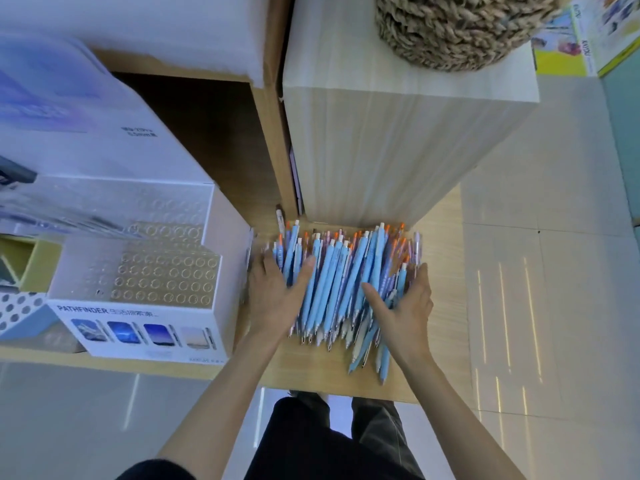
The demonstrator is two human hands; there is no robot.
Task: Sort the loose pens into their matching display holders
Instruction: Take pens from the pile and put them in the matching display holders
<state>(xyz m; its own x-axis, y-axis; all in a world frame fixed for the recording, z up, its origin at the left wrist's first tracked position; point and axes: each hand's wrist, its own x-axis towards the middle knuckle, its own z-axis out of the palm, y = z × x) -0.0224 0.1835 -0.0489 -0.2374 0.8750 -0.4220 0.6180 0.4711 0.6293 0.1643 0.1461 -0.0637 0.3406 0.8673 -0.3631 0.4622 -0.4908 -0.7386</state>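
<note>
Pens: a heap of pale blue plastic click pens (334,278) with orange and white caps lies on the light wooden counter (441,299), tips pointing toward the person.
Left hand: the left hand (273,296) is flat with straight fingers and presses the heap's left flank, thumb laid over the top pens.
Right hand: the right hand (407,306) is flat too, cupping the right flank, thumb across the pens.
Between them: the hands are apart, the whole heap between the palms.
Holder: a white cardboard display holder (138,329) with rows of round holes, marked PATHFINDER, stands just left of the heap.
Behind: a tall pale wooden box (381,150) carries a woven rope basket (460,29).
</note>
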